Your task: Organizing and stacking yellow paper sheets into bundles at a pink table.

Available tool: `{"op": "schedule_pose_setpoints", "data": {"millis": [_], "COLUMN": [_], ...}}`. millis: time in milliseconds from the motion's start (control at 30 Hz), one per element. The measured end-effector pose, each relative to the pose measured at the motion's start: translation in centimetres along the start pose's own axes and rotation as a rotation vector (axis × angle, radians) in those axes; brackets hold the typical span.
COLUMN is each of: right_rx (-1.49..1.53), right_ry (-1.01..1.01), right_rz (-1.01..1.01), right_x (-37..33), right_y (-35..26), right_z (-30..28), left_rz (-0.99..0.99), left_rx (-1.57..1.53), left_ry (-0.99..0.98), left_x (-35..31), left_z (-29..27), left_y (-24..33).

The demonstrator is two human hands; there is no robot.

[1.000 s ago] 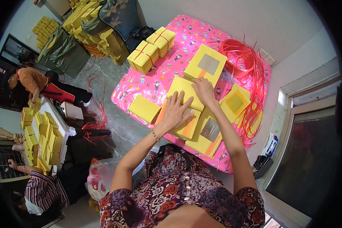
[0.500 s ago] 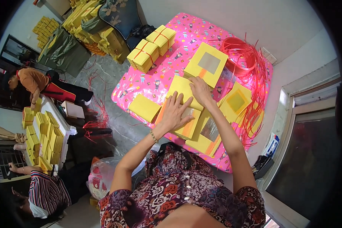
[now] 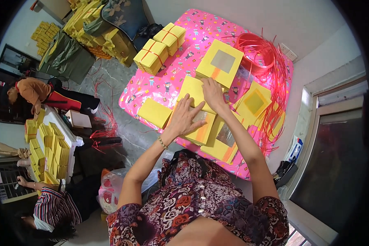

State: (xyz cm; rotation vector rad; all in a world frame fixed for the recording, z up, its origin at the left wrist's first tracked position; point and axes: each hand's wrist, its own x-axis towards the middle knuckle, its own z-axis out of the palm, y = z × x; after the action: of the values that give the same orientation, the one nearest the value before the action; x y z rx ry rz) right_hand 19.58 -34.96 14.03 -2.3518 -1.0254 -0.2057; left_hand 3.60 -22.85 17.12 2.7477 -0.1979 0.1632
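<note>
A folded yellow paper flap (image 3: 192, 90) lies on top of a stack of yellow paper pieces (image 3: 207, 129) with clear windows and orange strips. My left hand (image 3: 185, 119) rests flat on this stack, fingers spread, its fingertips on the lower side of the flap. To its right, my right hand (image 3: 213, 94) presses down on the flap's right part with fingers stretched out, slightly bent. Neither hand grips anything. Just beyond sits another stack of windowed yellow pieces (image 3: 229, 51). A plain yellow folded piece (image 3: 154, 113) is left of my left hand.
Red-tied yellow bundles (image 3: 151, 57) stand at the far left of the pink patterned table (image 3: 168, 88). Red strips spill from a red tub (image 3: 254, 53) at right. More windowed pieces (image 3: 254, 104) lie beside it. Two people work at a white table (image 3: 71, 141) with yellow stacks.
The whole view has shifted slightly. My hands stay on the yellow flap in nearly the same place. At the left, the person in the striped top has changed posture a little.
</note>
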Motion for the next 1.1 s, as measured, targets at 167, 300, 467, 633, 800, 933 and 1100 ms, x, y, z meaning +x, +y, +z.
{"op": "schedule_pose_setpoints", "data": {"millis": [167, 300, 467, 633, 800, 933, 1100], "right_rx": [-0.044, -0.043, -0.013, 0.075, 0.098, 0.046, 0.072], "right_ry": [0.081, 0.094, 0.11, 0.195, -0.012, -0.266, -0.31], "right_rz": [-0.042, -0.034, -0.021, -0.092, -0.24, -0.21, -0.17], "right_x": [-0.2, -0.4, -0.5, -2.2, -9.1, -10.8, -12.0], "right_y": [0.2, 0.0, 0.0, -2.0, -1.6, -1.7, -0.6], "right_z": [0.7, 0.8, 0.4, -2.6, -4.1, -5.2, -3.7], "left_rz": [0.026, 0.002, -0.027, -0.048, -0.047, -0.055, -0.003], "left_rx": [0.009, 0.115, 0.141, 0.176, 0.167, 0.146, 0.053], "left_ry": [0.011, 0.009, 0.016, -0.01, 0.014, 0.012, 0.006], "left_x": [-0.1, -0.9, -1.1, -1.4, -1.5, -1.5, -1.6], "left_z": [-0.1, -0.3, -0.6, -0.6, -0.1, -0.1, 0.0], "left_y": [0.0, 0.2, 0.9, 0.9, 0.8, 0.7, -0.1]}}
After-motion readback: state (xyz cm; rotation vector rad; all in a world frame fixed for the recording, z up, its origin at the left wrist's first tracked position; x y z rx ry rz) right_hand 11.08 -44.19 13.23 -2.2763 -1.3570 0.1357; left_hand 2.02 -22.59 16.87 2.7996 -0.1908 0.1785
